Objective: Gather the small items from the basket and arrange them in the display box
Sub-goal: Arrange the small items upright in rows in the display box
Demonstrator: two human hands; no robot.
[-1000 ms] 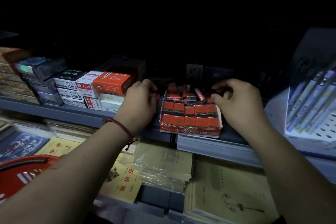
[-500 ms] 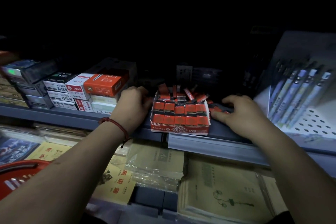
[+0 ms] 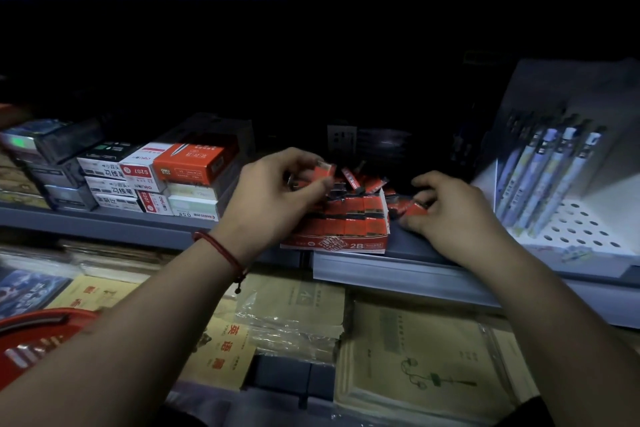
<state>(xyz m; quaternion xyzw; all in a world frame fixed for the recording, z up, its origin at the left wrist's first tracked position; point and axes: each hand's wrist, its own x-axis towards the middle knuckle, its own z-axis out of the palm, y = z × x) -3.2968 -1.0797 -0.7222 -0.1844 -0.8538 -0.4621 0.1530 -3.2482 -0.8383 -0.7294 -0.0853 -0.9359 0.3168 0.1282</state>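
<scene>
Head view: left hand [image 3: 273, 198] fingers pinch red packet [image 3: 323, 170] above 2B display box [image 3: 336, 243]; right hand [image 3: 450, 215] fingers pinch second packet [image 3: 415, 209] beside box.

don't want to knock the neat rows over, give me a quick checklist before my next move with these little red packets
1. Left hand grips a red packet over the box: ok.
2. Right hand pinches a second packet, just right of the display box: ok.
3. Front rows in the box lie neat: ok.
4. Loose packets at the back are heaped, unarranged: not ok.
5. Basket emptied: cannot tell, only part of it shows.
</scene>
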